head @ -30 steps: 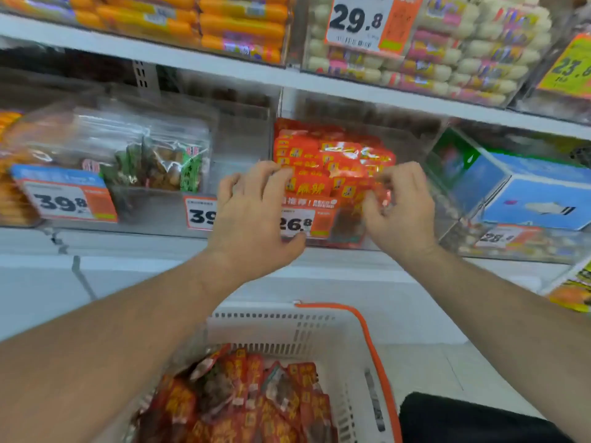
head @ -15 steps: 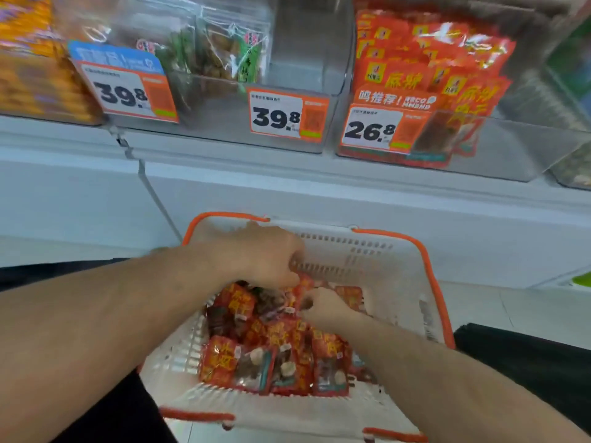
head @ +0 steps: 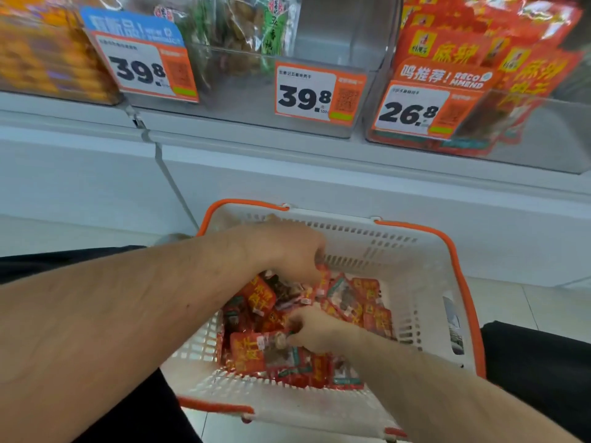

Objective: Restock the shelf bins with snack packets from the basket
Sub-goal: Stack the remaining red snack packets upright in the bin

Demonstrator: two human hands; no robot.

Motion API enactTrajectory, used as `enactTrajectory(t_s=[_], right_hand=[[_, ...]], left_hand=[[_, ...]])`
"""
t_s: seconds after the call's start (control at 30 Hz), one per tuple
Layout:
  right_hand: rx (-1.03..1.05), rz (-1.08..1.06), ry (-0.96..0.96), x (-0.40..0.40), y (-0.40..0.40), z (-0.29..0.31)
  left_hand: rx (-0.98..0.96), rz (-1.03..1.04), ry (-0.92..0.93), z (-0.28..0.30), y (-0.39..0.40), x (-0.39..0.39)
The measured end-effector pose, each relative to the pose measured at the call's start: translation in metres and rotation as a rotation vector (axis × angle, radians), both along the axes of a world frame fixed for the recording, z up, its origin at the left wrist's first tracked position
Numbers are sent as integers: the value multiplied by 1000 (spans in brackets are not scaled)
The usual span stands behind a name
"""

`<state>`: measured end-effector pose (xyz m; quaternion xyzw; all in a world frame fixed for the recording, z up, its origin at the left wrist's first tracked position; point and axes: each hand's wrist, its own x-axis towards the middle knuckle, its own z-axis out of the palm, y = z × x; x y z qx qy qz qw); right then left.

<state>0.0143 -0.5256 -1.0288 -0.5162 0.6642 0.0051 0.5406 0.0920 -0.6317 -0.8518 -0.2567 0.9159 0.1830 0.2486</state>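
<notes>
A white basket (head: pixel 412 276) with orange rim and handles sits low in front of me, holding several red snack packets (head: pixel 256 350). Both hands are down inside it. My left hand (head: pixel 287 251) reaches into the far part of the pile, its fingers curled over packets and hidden from view. My right hand (head: pixel 315 330) pinches a packet in the middle of the pile. Above on the shelf, a clear bin (head: pixel 540 129) at the right holds the same red packets (head: pixel 454 49) behind a 26.8 price tag (head: pixel 415 113).
A clear bin (head: pixel 339 36) with green-labelled packets (head: pixel 243 33) and a 39.8 tag stands in the shelf's middle. Orange packets (head: pixel 38 59) fill the far left bin. A white shelf front (head: pixel 287 180) runs below the bins. Dark trousers (head: pixel 543 362) flank the basket.
One second ago both hands were up at the red-packet bin. They dropped into the basket, and since half a second ago they have kept gathering packets there.
</notes>
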Motion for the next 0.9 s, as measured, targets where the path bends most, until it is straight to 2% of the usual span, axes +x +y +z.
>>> enactTrajectory(t_s=[0.17,0.3,0.4,0.47,0.57,0.63,0.67,0.8,0.9], right_hand=[[-114,-8,31,-60,-18,59],[-191,-147,18,-106,-19,115],[-248,-395,-244,-128,-12,145],[-256,-505,-400,-138,-6,160],[-275,-617,-504,-144,4,183],[-317,-632,-455,-144,9,197],[-353,-600,-372,-146,12,202],[-552,-470,107,-155,15,227],[-747,-504,141,-160,16,248]], left_hand=[[-7,114,-53,4,-13,7],[87,306,40,3,-22,12],[126,506,263,5,-23,13],[248,630,470,8,-21,10],[416,662,704,16,-15,-1],[442,672,811,26,-8,-10],[430,668,845,32,-6,-14],[357,602,883,60,-3,-31],[264,489,875,79,-3,-47]])
